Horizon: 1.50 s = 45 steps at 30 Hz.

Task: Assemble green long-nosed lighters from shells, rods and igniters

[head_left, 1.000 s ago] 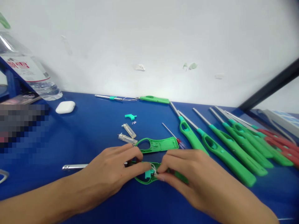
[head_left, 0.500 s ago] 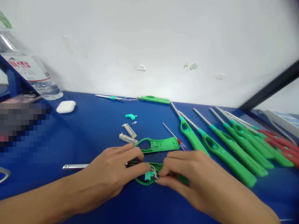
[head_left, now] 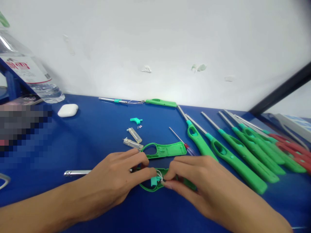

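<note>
In front of me lies an opened lighter with a green half-shell (head_left: 148,189), its metal tube (head_left: 77,173) pointing left. My left hand (head_left: 121,174) grips it around the neck, covering where tube and shell meet. Inside the finger loop sits a turquoise trigger (head_left: 154,181). Thin white wire (head_left: 159,174) curls beside the trigger. My right hand (head_left: 191,176) pinches the wire between thumb and index finger; the exact contact is partly hidden. Just behind lies the other green half-shell (head_left: 173,149), hollow side up.
Two clear fuel tanks (head_left: 133,143), a loose turquoise trigger (head_left: 136,120) and a screwdriver (head_left: 187,146) lie behind my hands. Several green lighters (head_left: 238,160) and red ones (head_left: 291,147) line the right. A white case (head_left: 68,110) and water bottle (head_left: 31,72) stand left.
My right thumb and index finger have shifted slightly at the white wire beside the trigger. My left hand keeps its grip in nearly the same place.
</note>
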Motion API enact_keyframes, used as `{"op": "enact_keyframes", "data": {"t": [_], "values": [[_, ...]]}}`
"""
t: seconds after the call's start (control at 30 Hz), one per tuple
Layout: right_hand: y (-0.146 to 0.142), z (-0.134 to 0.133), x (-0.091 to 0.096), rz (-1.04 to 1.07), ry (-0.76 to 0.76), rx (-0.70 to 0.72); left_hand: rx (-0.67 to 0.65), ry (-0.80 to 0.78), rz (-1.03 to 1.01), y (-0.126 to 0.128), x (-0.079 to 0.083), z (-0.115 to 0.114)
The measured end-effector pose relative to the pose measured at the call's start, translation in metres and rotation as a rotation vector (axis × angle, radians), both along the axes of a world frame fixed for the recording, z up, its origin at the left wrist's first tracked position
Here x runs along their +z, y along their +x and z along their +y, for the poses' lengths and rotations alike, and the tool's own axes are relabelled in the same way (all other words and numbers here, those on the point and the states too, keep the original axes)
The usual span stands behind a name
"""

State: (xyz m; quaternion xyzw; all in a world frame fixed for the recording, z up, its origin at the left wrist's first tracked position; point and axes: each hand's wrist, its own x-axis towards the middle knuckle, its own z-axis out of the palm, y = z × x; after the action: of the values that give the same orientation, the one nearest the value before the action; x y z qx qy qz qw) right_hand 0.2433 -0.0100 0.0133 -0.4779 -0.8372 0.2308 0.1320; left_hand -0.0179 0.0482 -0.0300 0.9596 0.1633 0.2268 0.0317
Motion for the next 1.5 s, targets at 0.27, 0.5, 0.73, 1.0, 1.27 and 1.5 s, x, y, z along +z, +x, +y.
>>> {"op": "enact_keyframes", "data": {"t": [0.27, 0.5, 0.73, 1.0, 1.27, 1.5], "values": [[0.0004, 0.0004, 0.0014, 0.006, -0.032, -0.002, 0.001, -0.027, 0.005, -0.002, -0.0018, -0.0014], [-0.0013, 0.0012, 0.0015, 0.009, -0.05, 0.005, 0.001, -0.029, 0.013, -0.0021, 0.0002, -0.0024], [-0.0003, 0.002, -0.0009, 0.014, -0.037, 0.003, -0.004, -0.027, 0.013, -0.0025, -0.0007, -0.0007], [0.0018, 0.0027, -0.0018, 0.015, -0.061, -0.004, -0.007, -0.015, 0.016, -0.0021, -0.0013, -0.0004], [0.0036, 0.0014, -0.0016, -0.02, -0.047, 0.013, -0.011, -0.022, -0.004, -0.0022, -0.0008, -0.0011], [0.004, 0.0016, -0.0002, -0.019, 0.002, 0.029, -0.014, -0.027, -0.015, -0.0027, -0.0019, -0.0017]]}}
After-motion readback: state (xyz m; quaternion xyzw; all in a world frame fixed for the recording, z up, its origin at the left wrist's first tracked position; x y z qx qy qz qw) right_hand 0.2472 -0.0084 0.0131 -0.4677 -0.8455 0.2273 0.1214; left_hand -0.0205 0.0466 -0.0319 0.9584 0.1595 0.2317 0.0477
